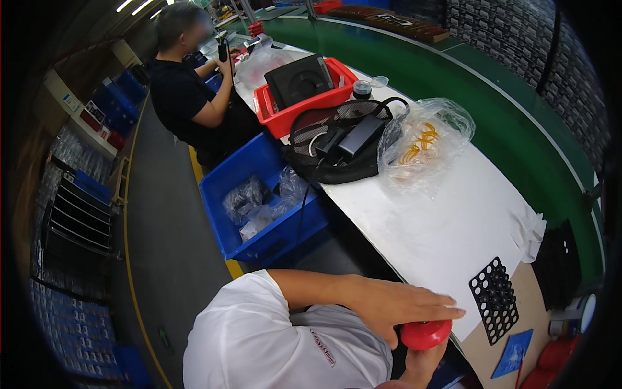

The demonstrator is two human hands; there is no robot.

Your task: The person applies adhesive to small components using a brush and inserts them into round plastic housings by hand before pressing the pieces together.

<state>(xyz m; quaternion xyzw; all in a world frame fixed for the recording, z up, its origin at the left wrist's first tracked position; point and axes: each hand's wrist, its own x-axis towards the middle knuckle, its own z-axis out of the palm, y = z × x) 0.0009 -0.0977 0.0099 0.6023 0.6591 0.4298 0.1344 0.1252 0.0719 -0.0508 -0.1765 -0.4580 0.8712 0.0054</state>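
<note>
A glossy red, rounded, dome-like part (426, 335) is between my hands at the near edge of the table. My left hand (396, 305) reaches across its top, fingers stretched out nearly flat and the thumb beside it. A small dark spot shows on the part under those fingers; what it is I cannot make out. From below, my right hand (424, 367) holds the red part, with most of its fingers hidden. To the right of my hands lies a black perforated tray (494, 300) with round holes, several filled with small black knobby pieces.
A blue bin (259, 235) with plastic-wrapped items stands left of the white-topped table (414, 227). On the table are a clear bag (424, 146) with yellow pieces, a black mesh bag (343, 139) and a red crate (304, 107). Beyond works another person (194, 97). A blue sheet (512, 354) lies near right.
</note>
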